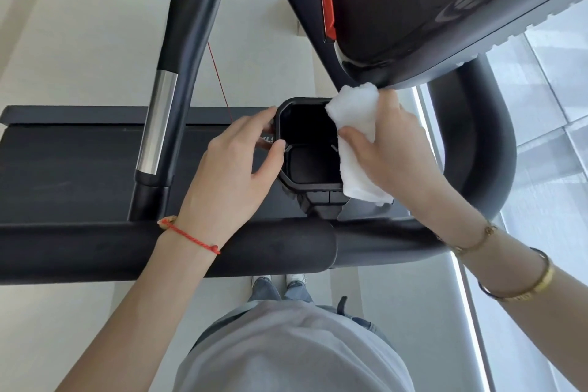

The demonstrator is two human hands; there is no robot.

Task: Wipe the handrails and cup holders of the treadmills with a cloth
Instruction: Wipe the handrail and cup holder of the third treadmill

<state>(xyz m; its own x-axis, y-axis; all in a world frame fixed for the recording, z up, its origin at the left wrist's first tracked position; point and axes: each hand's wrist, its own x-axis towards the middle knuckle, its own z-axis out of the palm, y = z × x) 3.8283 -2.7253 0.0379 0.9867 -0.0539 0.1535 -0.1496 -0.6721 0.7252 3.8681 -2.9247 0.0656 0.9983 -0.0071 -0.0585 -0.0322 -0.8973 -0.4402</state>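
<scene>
A person stands at a black treadmill and looks down at a black cup holder (307, 165) in the middle of the view. The left hand (234, 173) grasps the left side of the cup holder, with the thumb (270, 156) hooked over its rim and the fingers curled around the outside. The right hand (386, 149) grasps a folded white cloth (354, 137), with the thumb on top of it. The cloth lies against the right rim of the cup holder and hangs down past its near edge. The top of the cloth touches the bottom corner of the black console (413, 9).

A thick black handrail (159, 251) runs across the view, just below the cup holder and under both wrists. Another handrail (178, 79) with a shiny silver part stands to the left. The dark belt (79, 162) of the treadmill lies under the left hand.

The left wrist has a red string bracelet (191, 236). The right arm has gold bangles (521, 280). The person wears a light grey shirt (296, 350)
</scene>
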